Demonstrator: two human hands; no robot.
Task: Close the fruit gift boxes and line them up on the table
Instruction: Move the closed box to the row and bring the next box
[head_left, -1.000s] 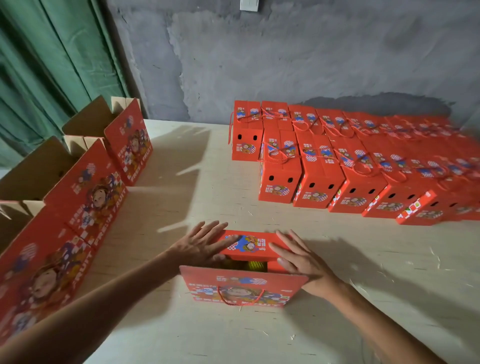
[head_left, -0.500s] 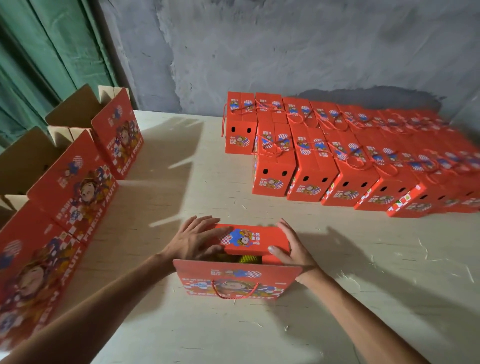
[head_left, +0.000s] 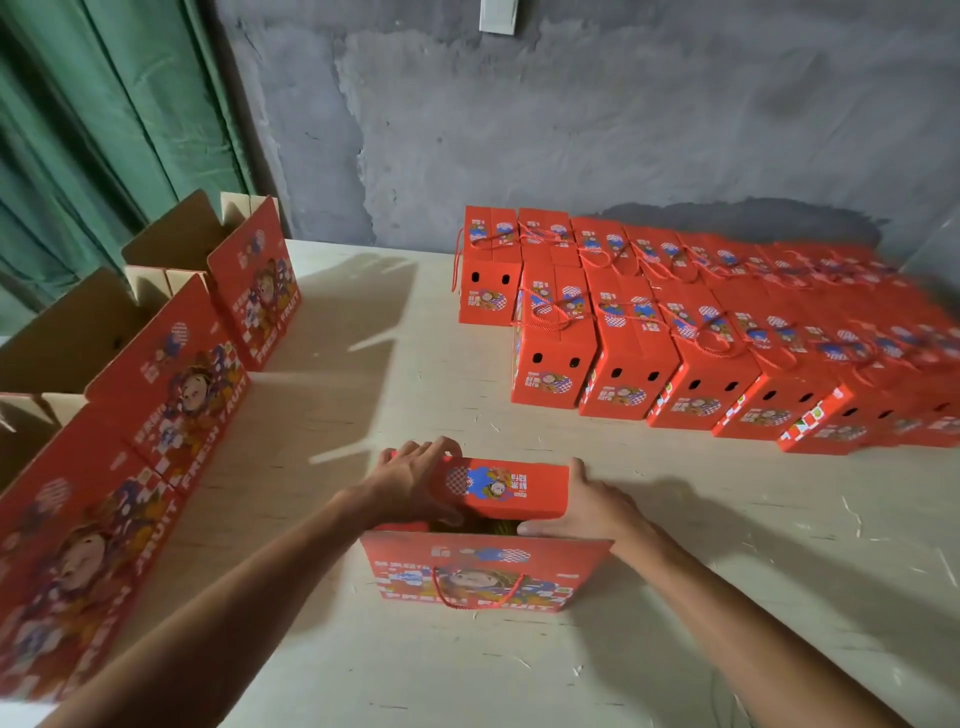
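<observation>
Fruit gift box (head_left: 488, 530) sits on the bench (head_left: 701, 597), right in front of the person, and it is only half shut. One red top flap (head_left: 506, 488) is folded down flat over the far half. The near flap (head_left: 485, 574), the one with the rope handle (head_left: 475, 592), is not down yet, and yellow-green fruit (head_left: 496, 527) shows in the gap between them.

The step looks like closing the lid. Next, I think the near flap has to fold over to meet the far one, and then the box can go beside the closed boxes (head_left: 675, 353) lined up near the wall.

The left hand (head_left: 415, 480) reaches in from the left. Its fingers curl over the far left corner of the folded flap and hold it. The right hand (head_left: 587, 506) lies at the right end of the box with straight fingers, pressing on it, thumb along the flap's near edge.

More open boxes (head_left: 171, 374) wait on the left side.
</observation>
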